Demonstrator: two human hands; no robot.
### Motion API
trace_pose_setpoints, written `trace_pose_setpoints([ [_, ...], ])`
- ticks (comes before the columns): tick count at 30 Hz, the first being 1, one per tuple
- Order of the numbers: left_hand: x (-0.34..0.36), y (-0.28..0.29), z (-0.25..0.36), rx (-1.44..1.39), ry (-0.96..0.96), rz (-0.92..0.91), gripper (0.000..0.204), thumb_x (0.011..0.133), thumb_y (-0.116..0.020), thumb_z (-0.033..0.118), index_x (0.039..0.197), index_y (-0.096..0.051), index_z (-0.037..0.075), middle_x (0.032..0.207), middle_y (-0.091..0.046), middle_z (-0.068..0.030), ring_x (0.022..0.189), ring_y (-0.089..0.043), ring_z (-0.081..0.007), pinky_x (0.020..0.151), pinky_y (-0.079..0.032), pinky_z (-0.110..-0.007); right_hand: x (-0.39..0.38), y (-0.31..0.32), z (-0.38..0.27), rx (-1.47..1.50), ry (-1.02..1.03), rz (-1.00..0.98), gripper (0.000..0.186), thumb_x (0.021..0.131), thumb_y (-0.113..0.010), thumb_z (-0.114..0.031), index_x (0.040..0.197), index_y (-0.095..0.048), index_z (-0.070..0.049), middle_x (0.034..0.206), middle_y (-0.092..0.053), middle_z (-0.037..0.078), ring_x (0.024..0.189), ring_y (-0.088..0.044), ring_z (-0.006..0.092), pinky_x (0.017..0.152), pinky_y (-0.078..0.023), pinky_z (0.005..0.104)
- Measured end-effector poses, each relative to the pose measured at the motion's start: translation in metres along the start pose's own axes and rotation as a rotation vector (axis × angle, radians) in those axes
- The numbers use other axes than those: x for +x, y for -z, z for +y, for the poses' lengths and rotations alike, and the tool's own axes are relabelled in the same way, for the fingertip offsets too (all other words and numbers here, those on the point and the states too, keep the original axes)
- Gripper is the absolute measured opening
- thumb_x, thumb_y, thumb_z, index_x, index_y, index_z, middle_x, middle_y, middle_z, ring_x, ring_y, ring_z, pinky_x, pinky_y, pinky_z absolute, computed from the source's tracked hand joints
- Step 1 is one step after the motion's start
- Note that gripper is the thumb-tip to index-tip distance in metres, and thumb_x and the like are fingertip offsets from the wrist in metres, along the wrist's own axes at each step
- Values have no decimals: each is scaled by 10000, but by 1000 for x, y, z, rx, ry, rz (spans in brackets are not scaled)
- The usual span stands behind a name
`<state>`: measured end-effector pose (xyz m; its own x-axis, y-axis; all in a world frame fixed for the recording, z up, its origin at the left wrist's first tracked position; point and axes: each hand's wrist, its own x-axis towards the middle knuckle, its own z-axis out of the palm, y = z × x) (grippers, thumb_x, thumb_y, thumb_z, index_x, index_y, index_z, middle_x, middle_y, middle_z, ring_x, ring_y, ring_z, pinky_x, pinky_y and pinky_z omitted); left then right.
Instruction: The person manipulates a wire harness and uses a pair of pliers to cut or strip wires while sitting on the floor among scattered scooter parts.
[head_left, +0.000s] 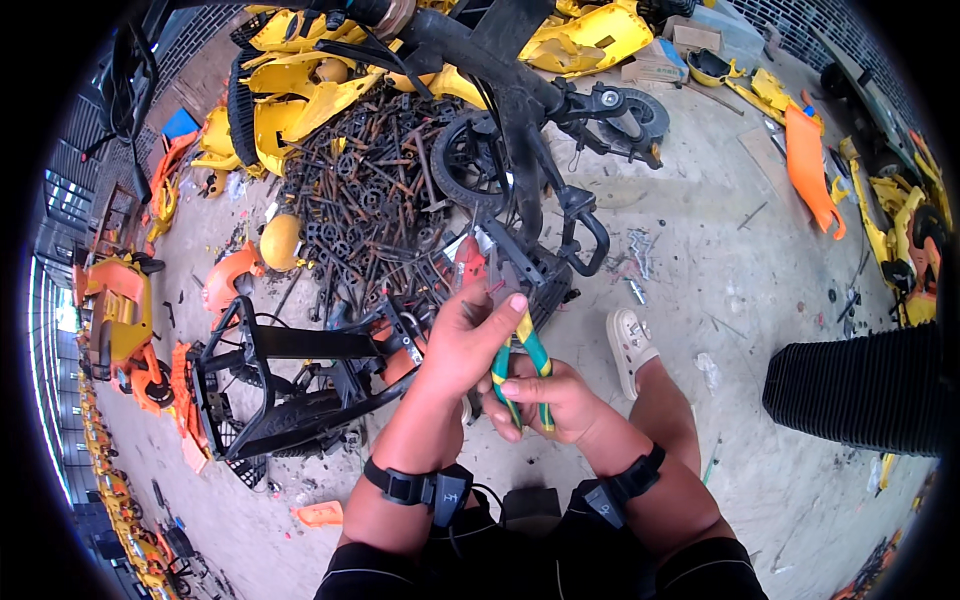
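Observation:
My right hand (560, 398) is closed around the green and yellow handles of a pair of pliers (537, 352). Its handles are spread somewhat apart and its head points away from me, partly hidden by my left hand. My left hand (472, 338) is closed just left of the pliers, its thumb stretched over toward them. Beyond its fingers a small red piece (470, 262) shows, of a kind I cannot make out. Both hands are just in front of the lower end of a black bike frame (520, 130), close to its metal parts.
A heap of rusty metal parts (370, 190) lies beyond my hands to the left. Another black frame (300, 345) lies nearer on the left. Yellow panels (590, 40) are piled at the back. A black ribbed object (860, 388) stands right, and an orange panel (808, 165) lies farther off.

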<state>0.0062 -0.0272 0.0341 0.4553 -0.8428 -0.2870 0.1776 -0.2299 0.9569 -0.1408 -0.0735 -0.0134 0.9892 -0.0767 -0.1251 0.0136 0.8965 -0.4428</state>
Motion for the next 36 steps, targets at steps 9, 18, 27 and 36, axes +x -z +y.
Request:
trace_pose_setpoints([
  [9, 4, 4, -2, -117, 12, -332, 353, 930, -647, 361, 979, -663, 11, 880, -676, -67, 804, -626, -148, 715, -498, -273, 5, -15, 4, 57, 23, 42, 265, 961, -588, -247, 1033, -581, 7, 747, -573, 79, 584, -565, 191, 522, -432, 292],
  [18, 1, -3, 8, -160, 75, -300, 352, 912, -666, 349, 832, -651, 6, 746, -681, -102, 674, -647, -177, 627, -518, -289, 4, -25, -1, 5, 74, 148, 281, 968, -539, -257, 989, -557, 22, 685, -550, 132, 509, -541, 234, 491, -435, 320],
  [27, 20, -4, 3, -189, 115, -267, 369, 914, -662, 372, 834, -660, 12, 759, -675, -84, 691, -636, -160, 647, -500, -271, 11, -29, -16, 68, 104, 248, 297, 976, -563, -296, 959, -559, 1, 675, -551, 100, 509, -530, 198, 477, -421, 296],
  [36, 63, -5, 5, -43, -275, 47, 363, 918, -707, 194, 1172, -545, -7, 942, -623, -50, 742, -574, -99, 675, -471, -243, 30, 6, -51, -60, 51, 75, 256, 934, -599, -216, 1055, -566, 7, 767, -566, 92, 625, -593, 215, 578, -478, 327],
])
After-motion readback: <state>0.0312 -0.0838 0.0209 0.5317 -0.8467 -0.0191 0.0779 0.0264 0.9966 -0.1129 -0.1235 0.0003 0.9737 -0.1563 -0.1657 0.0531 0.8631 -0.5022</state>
